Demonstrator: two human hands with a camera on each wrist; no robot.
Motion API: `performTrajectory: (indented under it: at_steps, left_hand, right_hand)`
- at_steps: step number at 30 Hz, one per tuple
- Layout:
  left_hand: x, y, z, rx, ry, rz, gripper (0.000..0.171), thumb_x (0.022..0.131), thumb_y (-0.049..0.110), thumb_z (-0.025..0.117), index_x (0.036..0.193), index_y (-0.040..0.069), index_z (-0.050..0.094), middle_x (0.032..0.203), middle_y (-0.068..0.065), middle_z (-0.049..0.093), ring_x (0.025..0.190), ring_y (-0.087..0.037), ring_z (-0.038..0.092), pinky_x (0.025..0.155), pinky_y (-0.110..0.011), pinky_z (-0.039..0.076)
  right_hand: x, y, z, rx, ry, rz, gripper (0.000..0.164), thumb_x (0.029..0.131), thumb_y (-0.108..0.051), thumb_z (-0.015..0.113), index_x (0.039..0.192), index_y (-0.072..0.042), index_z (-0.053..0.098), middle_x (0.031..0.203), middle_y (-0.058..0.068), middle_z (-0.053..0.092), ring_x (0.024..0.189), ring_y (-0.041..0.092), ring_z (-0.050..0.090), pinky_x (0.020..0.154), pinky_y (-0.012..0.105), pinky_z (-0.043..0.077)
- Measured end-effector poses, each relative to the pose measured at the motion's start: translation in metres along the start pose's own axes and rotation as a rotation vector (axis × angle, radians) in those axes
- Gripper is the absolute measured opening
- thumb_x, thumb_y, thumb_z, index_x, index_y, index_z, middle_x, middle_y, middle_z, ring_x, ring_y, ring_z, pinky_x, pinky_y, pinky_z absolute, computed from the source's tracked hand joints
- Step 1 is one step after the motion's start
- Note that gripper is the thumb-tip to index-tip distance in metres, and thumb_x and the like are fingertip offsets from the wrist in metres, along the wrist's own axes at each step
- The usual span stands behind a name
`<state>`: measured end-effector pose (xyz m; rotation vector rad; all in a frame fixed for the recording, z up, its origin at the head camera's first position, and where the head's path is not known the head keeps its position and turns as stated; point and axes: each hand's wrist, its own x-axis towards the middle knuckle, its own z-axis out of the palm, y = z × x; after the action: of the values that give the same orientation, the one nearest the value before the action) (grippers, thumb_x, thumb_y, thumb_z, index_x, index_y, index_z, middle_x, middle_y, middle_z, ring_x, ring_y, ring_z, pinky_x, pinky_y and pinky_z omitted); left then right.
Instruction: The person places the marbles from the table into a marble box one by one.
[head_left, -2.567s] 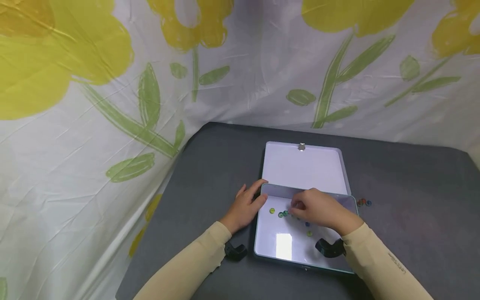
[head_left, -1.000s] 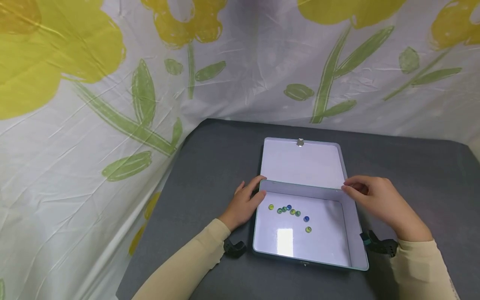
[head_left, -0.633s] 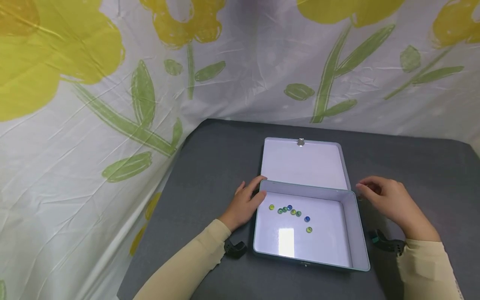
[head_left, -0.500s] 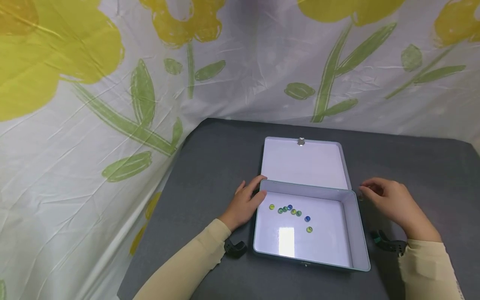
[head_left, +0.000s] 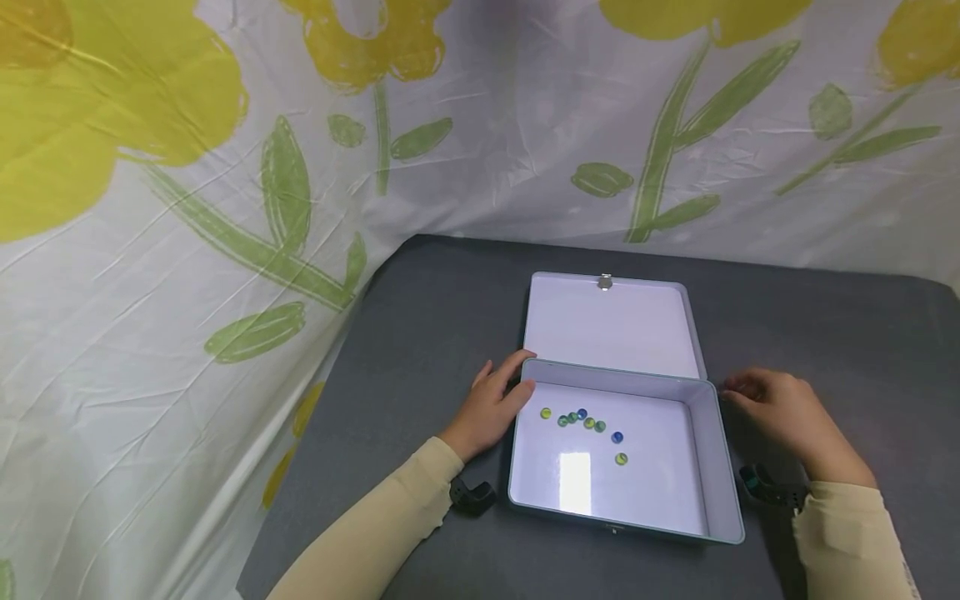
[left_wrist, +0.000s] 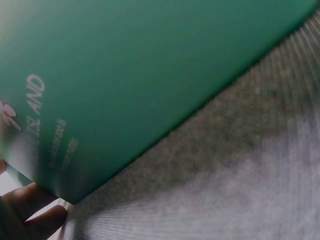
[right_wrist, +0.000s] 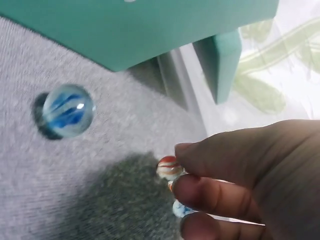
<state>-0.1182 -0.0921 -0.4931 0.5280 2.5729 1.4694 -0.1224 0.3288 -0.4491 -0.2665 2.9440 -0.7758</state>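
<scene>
A green tin box [head_left: 622, 492] with a white inside stands with its lid [head_left: 611, 325] folded back behind it. My left hand [head_left: 487, 417] grips the box's left wall near the back corner, thumb over the rim. Several glass marbles [head_left: 617, 437], yellow-green, green and blue, lie on the box floor. Right of the box, my right hand [head_left: 776, 417] is down by the table, thumb and fingers bent and apart. In the right wrist view a red-and-white marble [right_wrist: 169, 168] lies right at those fingertips, with others partly hidden behind them.
A larger-looking clear marble with blue swirls [right_wrist: 68, 111] lies on the dark table [head_left: 435, 317] beside the box. A metal clasp [head_left: 604, 282] sits on the lid's far edge. Behind the table hangs a white cloth [head_left: 510, 167] printed with yellow flowers.
My right hand has come out of the box, passed over its back right corner and gone down to the marbles on the table at the right. The left hand stays on the box.
</scene>
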Motion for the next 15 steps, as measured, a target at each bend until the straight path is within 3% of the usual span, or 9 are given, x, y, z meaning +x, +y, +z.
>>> performTrajectory:
  at_steps: [8, 15]
  left_hand:
    - [0.0003, 0.0022, 0.0012, -0.008, -0.01, 0.013, 0.048, 0.109, 0.039, 0.042, 0.154, 0.023, 0.046, 0.143, -0.001, 0.066, 0.149, -0.018, 0.045, 0.13, -0.051, 0.003]
    - [0.0003, -0.0001, 0.0002, -0.026, 0.004, 0.016, 0.048, 0.109, 0.038, 0.042, 0.154, 0.021, 0.046, 0.142, -0.003, 0.066, 0.148, -0.022, 0.047, 0.13, -0.054, 0.002]
  right_hand:
    - [-0.0068, 0.0047, 0.0047, 0.001, -0.027, 0.017, 0.018, 0.099, -0.013, 0.071, 0.106, 0.003, 0.076, 0.093, 0.017, 0.077, 0.086, 0.036, 0.072, 0.072, 0.05, 0.056]
    - [-0.0069, 0.0037, 0.0086, 0.014, -0.013, -0.006, 0.016, 0.098, -0.012, 0.074, 0.104, 0.002, 0.077, 0.092, 0.014, 0.079, 0.087, 0.036, 0.074, 0.073, 0.046, 0.057]
